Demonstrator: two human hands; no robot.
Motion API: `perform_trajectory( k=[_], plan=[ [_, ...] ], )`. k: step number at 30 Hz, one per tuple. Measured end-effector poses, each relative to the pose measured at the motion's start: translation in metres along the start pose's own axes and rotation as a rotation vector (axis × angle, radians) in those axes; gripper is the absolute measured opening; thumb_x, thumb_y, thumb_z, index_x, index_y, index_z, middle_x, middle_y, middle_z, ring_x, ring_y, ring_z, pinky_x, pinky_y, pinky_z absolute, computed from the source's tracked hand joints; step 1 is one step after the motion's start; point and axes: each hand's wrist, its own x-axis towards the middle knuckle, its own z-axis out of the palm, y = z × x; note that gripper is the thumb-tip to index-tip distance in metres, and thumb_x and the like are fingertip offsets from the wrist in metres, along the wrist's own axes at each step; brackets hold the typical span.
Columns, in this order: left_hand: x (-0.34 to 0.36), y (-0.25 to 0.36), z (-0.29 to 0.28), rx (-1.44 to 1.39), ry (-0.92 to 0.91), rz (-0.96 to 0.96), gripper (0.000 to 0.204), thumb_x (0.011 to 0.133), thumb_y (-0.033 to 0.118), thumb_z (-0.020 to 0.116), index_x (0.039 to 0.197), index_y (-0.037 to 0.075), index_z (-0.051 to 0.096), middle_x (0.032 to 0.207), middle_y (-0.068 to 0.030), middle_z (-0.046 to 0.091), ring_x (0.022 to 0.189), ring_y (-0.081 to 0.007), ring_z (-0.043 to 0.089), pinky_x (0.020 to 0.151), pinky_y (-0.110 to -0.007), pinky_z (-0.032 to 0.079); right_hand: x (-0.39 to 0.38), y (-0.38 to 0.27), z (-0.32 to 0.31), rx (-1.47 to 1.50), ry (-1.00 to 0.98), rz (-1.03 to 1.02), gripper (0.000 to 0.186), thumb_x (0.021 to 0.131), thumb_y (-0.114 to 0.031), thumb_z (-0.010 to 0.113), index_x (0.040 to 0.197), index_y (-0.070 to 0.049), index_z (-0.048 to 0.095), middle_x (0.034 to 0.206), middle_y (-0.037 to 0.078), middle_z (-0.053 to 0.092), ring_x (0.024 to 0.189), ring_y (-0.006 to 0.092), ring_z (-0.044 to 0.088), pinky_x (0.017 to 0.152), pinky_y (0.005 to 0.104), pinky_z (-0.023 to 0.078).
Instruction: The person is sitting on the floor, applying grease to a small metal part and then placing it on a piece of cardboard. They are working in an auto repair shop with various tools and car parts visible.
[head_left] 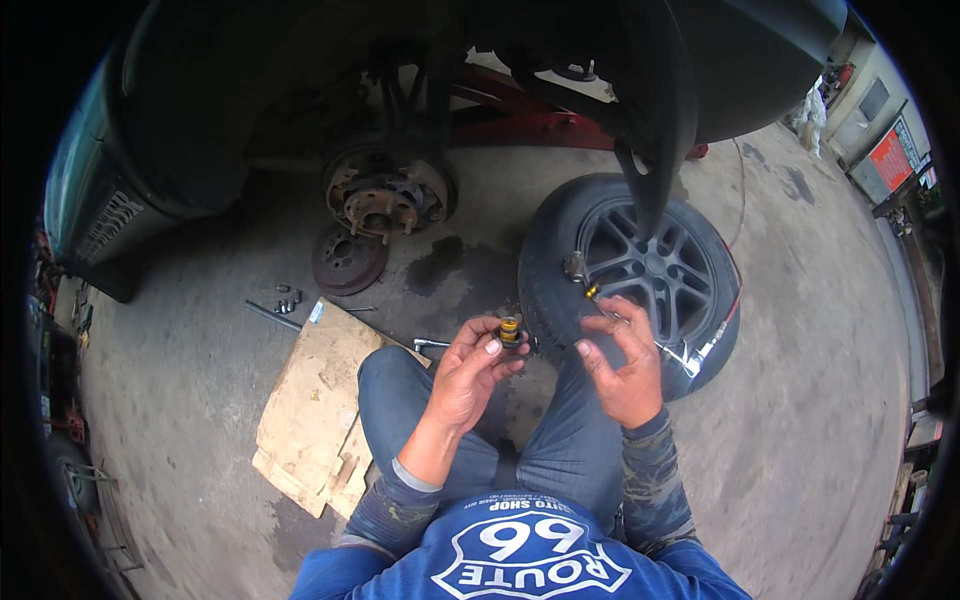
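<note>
Between the thumb and fingers of my left hand (467, 372) is a small dark cylindrical part with an amber-yellow band (510, 331). My right hand (625, 368) is raised over the edge of the wheel (655, 265), thumb and fingers apart, with nothing visible in its grip. Just beyond its fingertips a small yellow-ended piece (592, 292) appears to lie on the tyre. Beside that piece sits a small dark metal part (574, 266). A shiny chrome tool (690, 359) rests on the wheel's near right side, with a thin red hose near it.
A vehicle overhead has an exposed hub with brake shoes (382, 200); a rusty brake drum (349, 262) lies below. Flattened cardboard (315, 405) is at my left, near several sockets (288, 298), a metal bar (272, 316) and a ratchet (430, 345). A red jack (530, 122) stands behind.
</note>
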Motion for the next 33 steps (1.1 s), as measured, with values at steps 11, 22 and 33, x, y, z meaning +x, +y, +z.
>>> perform_trajectory(
  k=[11,22,33],
  plan=[
    [-0.041,0.068,-0.101,-0.002,0.573,0.448,0.035,0.102,0.032,0.060,0.127,0.007,0.061,0.116,-0.0090,0.069,0.098,-0.0163,0.066,0.089,-0.033,0.056,0.075,0.072,0.030,-0.086,-0.236,-0.029,0.013,0.088,-0.013,0.077,0.093,-0.003,0.071,0.113,0.012,0.067,0.108,0.0337,0.063,0.093,0.0398,0.050],
    [-0.101,0.059,-0.163,-0.068,0.858,0.603,0.034,0.100,0.030,0.057,0.127,0.009,0.056,0.110,-0.0111,0.067,0.095,-0.0186,0.066,0.084,-0.033,0.056,0.100,0.107,0.215,-0.379,-0.808,-0.036,0.024,0.091,-0.025,0.074,0.109,-0.010,0.069,0.115,0.010,0.062,0.117,0.0325,0.061,0.096,0.0449,0.051],
    [-0.221,0.004,-0.221,-0.154,1.347,0.542,0.037,0.091,0.036,0.057,0.118,0.011,0.060,0.090,-0.0058,0.062,0.079,-0.0178,0.063,0.074,-0.033,0.056,0.146,0.191,0.496,-0.215,-0.776,0.187,0.027,0.093,-0.029,0.071,0.114,-0.011,0.070,0.123,0.013,0.064,0.119,0.0339,0.063,0.098,0.0455,0.052]
  ],
)
